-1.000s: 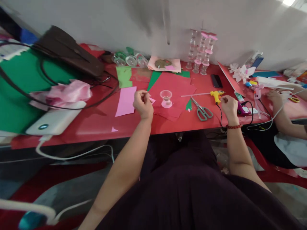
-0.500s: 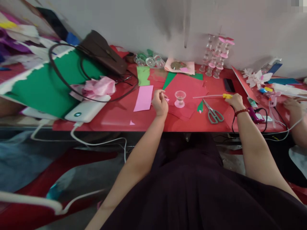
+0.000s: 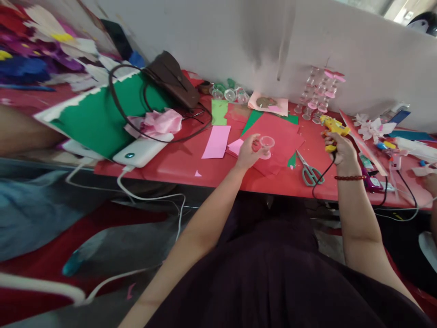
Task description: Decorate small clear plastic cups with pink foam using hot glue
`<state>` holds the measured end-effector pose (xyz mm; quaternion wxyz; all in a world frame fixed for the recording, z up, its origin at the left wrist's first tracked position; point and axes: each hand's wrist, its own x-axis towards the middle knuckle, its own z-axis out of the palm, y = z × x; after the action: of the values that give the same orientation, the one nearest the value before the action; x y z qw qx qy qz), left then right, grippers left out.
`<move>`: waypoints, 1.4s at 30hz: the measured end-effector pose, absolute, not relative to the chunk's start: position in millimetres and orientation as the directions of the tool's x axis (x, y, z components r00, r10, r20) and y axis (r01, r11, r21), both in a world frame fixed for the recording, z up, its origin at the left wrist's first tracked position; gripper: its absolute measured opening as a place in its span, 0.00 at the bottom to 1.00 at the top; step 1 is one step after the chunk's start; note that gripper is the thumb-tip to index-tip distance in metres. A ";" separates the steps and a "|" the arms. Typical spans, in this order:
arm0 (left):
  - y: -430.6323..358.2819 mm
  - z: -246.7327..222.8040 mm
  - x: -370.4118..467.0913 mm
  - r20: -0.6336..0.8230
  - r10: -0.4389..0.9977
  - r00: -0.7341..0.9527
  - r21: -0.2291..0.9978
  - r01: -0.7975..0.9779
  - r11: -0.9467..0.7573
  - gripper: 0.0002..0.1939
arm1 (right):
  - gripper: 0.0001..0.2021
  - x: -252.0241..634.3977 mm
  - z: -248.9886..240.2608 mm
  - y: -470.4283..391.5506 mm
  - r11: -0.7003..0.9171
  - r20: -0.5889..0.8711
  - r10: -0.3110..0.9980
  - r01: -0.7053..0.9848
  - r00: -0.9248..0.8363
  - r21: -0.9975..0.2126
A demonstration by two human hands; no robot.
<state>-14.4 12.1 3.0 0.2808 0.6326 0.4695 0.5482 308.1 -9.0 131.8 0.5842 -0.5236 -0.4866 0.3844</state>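
A clear plastic cup point(image 3: 267, 142) with a pink base stands on red paper point(image 3: 285, 136). My left hand point(image 3: 248, 154) is at its left side, thumb and fingers apart, with the thumb reaching in front of the cup; whether it touches is hard to tell. My right hand point(image 3: 343, 148) is wrapped round a yellow hot glue gun point(image 3: 336, 126), raised above the table with its black cord hanging down. Grey-handled scissors point(image 3: 310, 174) lie open between my hands, beside a green paper scrap point(image 3: 292, 160).
Pink paper point(image 3: 216, 142) lies left of my left hand. At the back stand cup towers point(image 3: 321, 93) and loose plastic cups point(image 3: 230, 94). A white power bank point(image 3: 143, 150), brown bag point(image 3: 174, 79) and green board point(image 3: 92, 118) fill the left. Another person's hand point(image 3: 430, 182) is far right.
My right hand has lifted the glue gun off the table and turned it upward. My left hand has opened from a curled shape and moved right to the cup. The view has shifted slightly.
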 end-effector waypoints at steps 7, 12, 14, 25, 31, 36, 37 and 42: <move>14.0 3.5 -13.0 0.397 0.914 0.082 0.850 0.344 -0.400 0.35 | 0.09 227.5 121.7 -37.1 0.014 0.018 0.999 0.126 0.037 -0.992; 9.7 9.5 -11.3 0.375 0.922 0.096 0.857 0.342 -0.385 0.31 | 0.10 203.7 115.7 -36.1 0.033 0.042 0.999 0.286 0.024 -0.958; 9.0 11.3 -10.5 0.348 0.932 0.099 0.862 0.356 -0.360 0.27 | 0.12 199.0 117.2 -36.3 0.056 0.059 0.998 0.319 0.002 -0.946; 15.7 2.9 -11.5 0.341 0.934 0.103 0.820 0.453 -0.349 0.22 | 0.26 188.4 125.5 -29.6 0.053 0.008 0.994 0.426 -0.107 -0.903; 15.9 2.6 -11.6 0.356 0.927 0.121 0.810 0.455 -0.370 0.18 | 0.27 187.2 124.4 -22.8 0.081 0.035 0.992 0.412 -0.118 -0.908; 13.0 9.0 -11.8 0.360 0.919 0.158 0.786 0.480 -0.390 0.12 | 0.25 185.9 123.7 -18.7 0.063 0.027 0.996 0.427 -0.090 -0.902; 12.8 10.1 -11.7 0.364 0.918 0.161 0.790 0.469 -0.395 0.12 | 0.25 185.4 123.9 -18.3 0.065 0.029 0.995 0.424 -0.091 -0.903; 13.8 11.2 -11.3 0.348 0.923 0.164 0.785 0.486 -0.383 0.14 | 0.26 182.8 128.3 -19.2 0.069 0.011 0.991 0.441 -0.133 -0.895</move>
<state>-11.3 13.8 11.2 0.2596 0.7175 0.4910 0.4205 182.8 -19.2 128.3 0.3499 -0.5578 -0.6419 0.3930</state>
